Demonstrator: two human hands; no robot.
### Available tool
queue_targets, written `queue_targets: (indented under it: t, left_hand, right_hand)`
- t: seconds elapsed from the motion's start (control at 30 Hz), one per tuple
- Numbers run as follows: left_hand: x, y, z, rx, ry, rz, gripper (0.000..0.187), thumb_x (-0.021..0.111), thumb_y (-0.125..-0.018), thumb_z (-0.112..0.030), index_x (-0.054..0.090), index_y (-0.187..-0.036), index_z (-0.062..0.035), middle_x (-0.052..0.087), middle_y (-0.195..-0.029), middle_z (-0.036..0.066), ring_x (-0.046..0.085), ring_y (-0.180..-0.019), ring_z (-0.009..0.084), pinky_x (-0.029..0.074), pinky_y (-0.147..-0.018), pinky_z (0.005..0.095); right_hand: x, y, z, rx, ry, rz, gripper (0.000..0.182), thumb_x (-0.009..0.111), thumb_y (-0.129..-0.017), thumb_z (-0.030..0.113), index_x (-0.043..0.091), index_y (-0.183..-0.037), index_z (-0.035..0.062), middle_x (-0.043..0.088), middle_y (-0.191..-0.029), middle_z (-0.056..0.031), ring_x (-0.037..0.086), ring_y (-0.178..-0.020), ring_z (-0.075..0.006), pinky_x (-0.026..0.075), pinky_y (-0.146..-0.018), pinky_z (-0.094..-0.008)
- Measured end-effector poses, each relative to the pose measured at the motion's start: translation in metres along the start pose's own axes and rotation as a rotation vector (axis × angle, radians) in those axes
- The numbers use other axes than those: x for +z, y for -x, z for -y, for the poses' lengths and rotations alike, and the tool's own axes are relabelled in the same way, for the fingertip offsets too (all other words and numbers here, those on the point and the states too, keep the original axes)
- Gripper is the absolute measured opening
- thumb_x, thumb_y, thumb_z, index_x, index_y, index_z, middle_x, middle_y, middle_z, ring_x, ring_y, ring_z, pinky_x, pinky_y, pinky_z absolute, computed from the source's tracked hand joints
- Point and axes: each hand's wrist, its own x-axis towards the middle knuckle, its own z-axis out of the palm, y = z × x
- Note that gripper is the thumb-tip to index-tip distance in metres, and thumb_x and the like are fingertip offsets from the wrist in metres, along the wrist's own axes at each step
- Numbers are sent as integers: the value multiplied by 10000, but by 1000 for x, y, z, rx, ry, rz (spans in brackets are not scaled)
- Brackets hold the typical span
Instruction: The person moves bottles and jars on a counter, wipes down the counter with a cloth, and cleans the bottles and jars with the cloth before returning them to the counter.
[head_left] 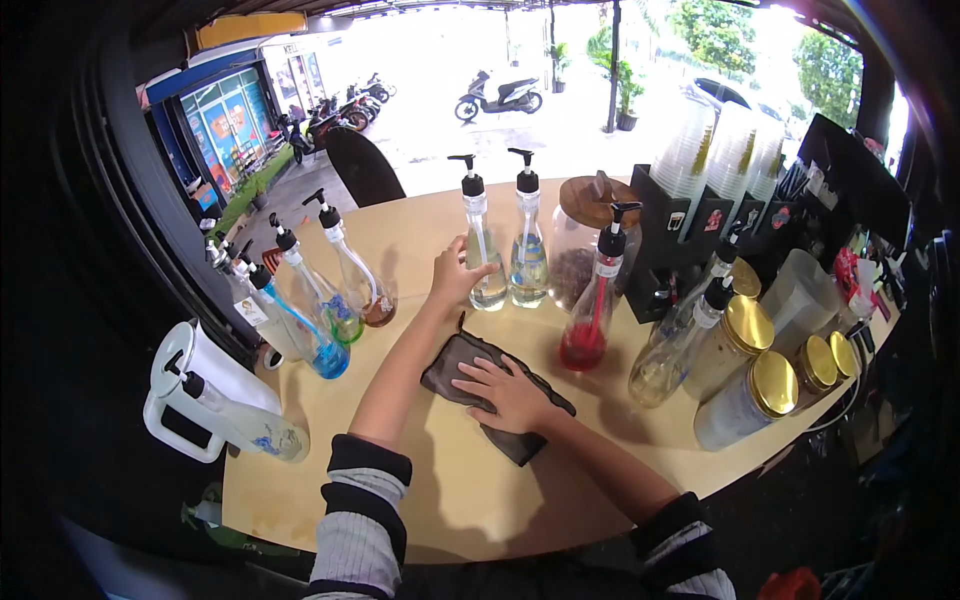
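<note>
My left hand (458, 275) is wrapped round the left side of a clear pump bottle (488, 285) with a black pump top, its thumb across the front. The bottle stands upright on the table. Close to its right is a second clear pump bottle (528, 262) with a blue pattern. My right hand (508, 395) lies flat with fingers spread on a dark grey cloth (455, 365), which is spread on the tabletop. To the right of the cloth stands a pump bottle of red liquid (585, 340).
Several pump bottles, one with blue liquid (328, 355), line the left side near a white pitcher (215, 380). A wooden-lidded jar (575, 245), a black cup holder (655, 235) with stacked plastic cups (690, 150) and gold-lidded jars (745, 400) stand on the right of the table (400, 510).
</note>
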Motion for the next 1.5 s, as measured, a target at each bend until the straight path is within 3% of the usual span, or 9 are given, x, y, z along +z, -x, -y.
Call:
queue_targets:
  t: [0.13, 0.2, 0.3, 0.4, 0.53, 0.6, 1.23, 1.33, 1.5]
  left_hand:
    - [10, 18, -17, 74, 0, -153, 777, 806, -674, -248, 414, -1288, 22, 472, -1301, 231, 496, -1201, 305, 413, -989, 371]
    - [17, 29, -31, 233, -188, -437, 746, 765, -715, -196, 372, -1309, 27, 402, -1329, 237, 423, -1244, 330, 346, -1032, 395]
    - [42, 33, -39, 465, -94, -243, 700, 749, -727, -151, 372, -1289, 27, 443, -1284, 222, 489, -1151, 356, 373, -993, 424]
    - [67, 22, -53, 551, -174, -394, 653, 750, -726, -150, 404, -1246, 42, 459, -1268, 234, 496, -1139, 367, 387, -968, 419]
    - [88, -2, -37, 413, -82, -411, 636, 745, -732, -157, 409, -1229, 54, 506, -1213, 252, 514, -1121, 372, 411, -933, 411]
    - [86, -6, -34, 257, -130, -222, 672, 739, -739, -161, 379, -1261, 60, 543, -1156, 271, 527, -1110, 385, 418, -928, 409]
    - [55, 33, -41, 270, 30, -338, 588, 696, -754, -95, 396, -1235, 60, 458, -1254, 239, 464, -1152, 374, 391, -962, 413]
    - [41, 28, -27, 321, -48, -581, 557, 702, -755, -116, 425, -1206, 57, 485, -1231, 240, 488, -1145, 357, 401, -958, 399]
    - [33, 14, -10, 164, -152, -355, 685, 747, -749, -261, 409, -1254, 56, 562, -1147, 228, 560, -1078, 324, 425, -933, 386]
  right_hand:
    - [3, 0, -2, -13, -10, -15, 538, 508, -863, 419, 429, -1353, 213, 339, -1450, -69, 288, -1343, -288, 175, -1095, -547]
    - [3, 1, -2, -6, -46, -23, 540, 511, -860, 419, 433, -1349, 203, 338, -1450, -74, 290, -1341, -291, 175, -1093, -553]
    - [5, 0, -4, -23, -30, -31, 545, 513, -858, 418, 435, -1345, 186, 357, -1433, -81, 287, -1342, -292, 176, -1092, -554]
    - [1, 0, -2, -8, -52, -13, 536, 515, -858, 406, 444, -1330, 164, 382, -1408, -90, 284, -1343, -280, 172, -1095, -548]
    - [-4, 1, 0, -27, -67, -28, 508, 516, -866, 392, 454, -1308, 151, 427, -1365, -75, 302, -1332, -284, 184, -1079, -544]
    - [-4, 1, 0, -43, -80, -37, 509, 517, -862, 390, 456, -1302, 144, 422, -1372, -69, 300, -1332, -288, 179, -1081, -548]
    - [-1, -1, 0, -26, -61, -13, 523, 518, -853, 382, 448, -1321, 158, 389, -1404, -94, 281, -1344, -277, 180, -1087, -554]
    - [0, 1, 1, -21, -6, -13, 526, 500, -862, 390, 442, -1332, 161, 367, -1424, -92, 275, -1347, -287, 187, -1086, -552]
    - [0, 1, 3, -28, -15, -16, 508, 487, -867, 383, 460, -1323, 160, 356, -1432, -92, 270, -1349, -288, 179, -1090, -552]
